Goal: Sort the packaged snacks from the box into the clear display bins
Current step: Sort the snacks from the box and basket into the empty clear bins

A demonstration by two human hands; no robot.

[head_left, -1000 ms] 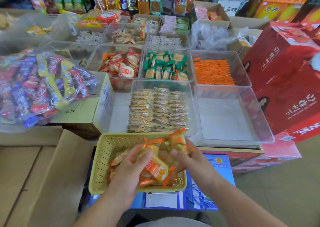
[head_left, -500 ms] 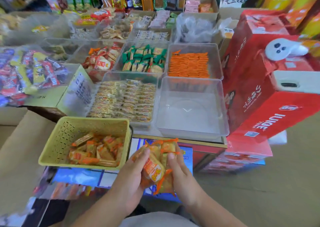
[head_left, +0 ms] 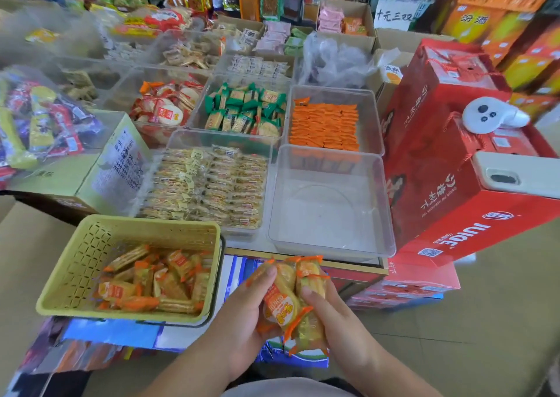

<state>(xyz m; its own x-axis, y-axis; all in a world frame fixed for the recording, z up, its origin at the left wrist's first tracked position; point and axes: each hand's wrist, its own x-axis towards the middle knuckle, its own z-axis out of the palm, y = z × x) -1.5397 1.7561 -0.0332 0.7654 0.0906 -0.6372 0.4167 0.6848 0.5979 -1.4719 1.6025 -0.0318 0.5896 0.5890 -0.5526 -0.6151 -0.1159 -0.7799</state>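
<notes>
Orange snack packets (head_left: 288, 299), one bundle, gripped between left hand (head_left: 239, 314) and right hand (head_left: 336, 321), near side of empty clear bin (head_left: 333, 245), right of yellow basket (head_left: 75, 263)

A clutch of orange-and-yellow snack packets (head_left: 285, 302) is gripped between a person's left hand (head_left: 239, 314) and right hand (head_left: 342, 321) at near centre, the packets bunched roughly on end. More loose packets (head_left: 151, 284) of the same kind lie jumbled in a yellow perforated basket (head_left: 75, 275) at near left. Just beyond the hands sits a clear display bin (head_left: 330, 214), its floor bare. To its left is a bin of pale cracker packs (head_left: 209, 184), and behind it a bin of orange sachets (head_left: 324, 124) in neat rows.
</notes>
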